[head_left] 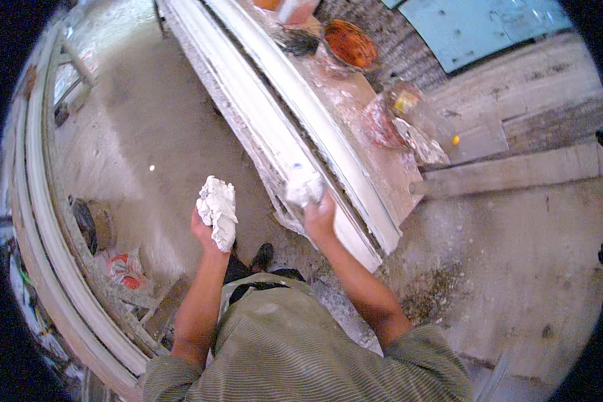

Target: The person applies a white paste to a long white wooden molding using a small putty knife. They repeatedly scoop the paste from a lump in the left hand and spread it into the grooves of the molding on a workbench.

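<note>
My left hand [202, 229] is closed round a thick, rough lump of white plaster [218, 209], which hides most of the fingers. It is held out over the floor, apart from the bench. My right hand [320, 216] grips a white-smeared thing [303, 185] with a small bluish spot, at the near end of a long white moulding [261, 110]. Motion blurs that thing, so its kind is unclear, and I cannot tell whether it touches the moulding. A dark groove [295, 127] runs lengthwise between the moulding's two white strips.
Beyond the moulding stand a bucket of orange-red material [350, 44] and crumpled plastic bags [398, 124]. Another set of long pale mouldings [43, 208] curves along my left. A red-and-white bag [126, 269] lies on the floor beside it. Plaster crumbs dot the ground at right.
</note>
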Tool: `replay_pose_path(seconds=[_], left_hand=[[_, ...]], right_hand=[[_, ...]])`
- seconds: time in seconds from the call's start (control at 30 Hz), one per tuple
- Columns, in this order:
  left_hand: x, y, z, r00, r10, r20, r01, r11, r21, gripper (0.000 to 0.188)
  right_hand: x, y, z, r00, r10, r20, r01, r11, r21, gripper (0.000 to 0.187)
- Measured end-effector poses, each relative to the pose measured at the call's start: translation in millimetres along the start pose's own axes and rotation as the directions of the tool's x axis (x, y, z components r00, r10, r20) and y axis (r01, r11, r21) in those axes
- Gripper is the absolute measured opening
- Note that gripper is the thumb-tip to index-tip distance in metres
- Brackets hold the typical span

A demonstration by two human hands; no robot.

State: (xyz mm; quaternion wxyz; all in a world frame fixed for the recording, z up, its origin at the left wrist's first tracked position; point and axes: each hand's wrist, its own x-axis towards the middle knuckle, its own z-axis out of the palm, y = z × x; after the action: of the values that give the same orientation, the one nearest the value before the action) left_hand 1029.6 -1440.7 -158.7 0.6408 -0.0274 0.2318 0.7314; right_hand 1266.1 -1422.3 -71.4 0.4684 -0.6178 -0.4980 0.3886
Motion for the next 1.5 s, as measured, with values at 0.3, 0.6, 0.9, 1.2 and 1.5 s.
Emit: replay_pose_path(seconds=[0.3,0.6,0.9,1.2,1.5], left_hand=[[1,-30,45,0.988,-0.145,0.049,0.141,0.987,0.08,0.049],[-14,-19,42,0.94,-0.159,0.303,0.243,0.934,-0.261,0.054],[-50,10,-42,0.989,-0.102,0.111,0.126,0.965,-0.229,0.054],[-56,-4,-65,0.999,0.037,0.021,-0.039,0.993,0.115,0.058],[-55,-91,26,0.988,-0.115,0.105,0.106,0.99,0.096,0.051]], right_hand=[[-11,-62,14,0.961,-0.11,0.253,0.139,0.985,-0.101,0.044],[119,40,50,0.373,-0.148,0.916,0.925,0.138,-0.354,0.015],[-1,172,-154,0.039,0.062,0.997,0.97,0.237,-0.053,0.025],[-153,131,-308,0.306,0.325,0.895,0.825,0.378,-0.42,0.039],[-98,-23,-117,0.871,-0.178,0.459,0.394,0.811,-0.432,0.054]])
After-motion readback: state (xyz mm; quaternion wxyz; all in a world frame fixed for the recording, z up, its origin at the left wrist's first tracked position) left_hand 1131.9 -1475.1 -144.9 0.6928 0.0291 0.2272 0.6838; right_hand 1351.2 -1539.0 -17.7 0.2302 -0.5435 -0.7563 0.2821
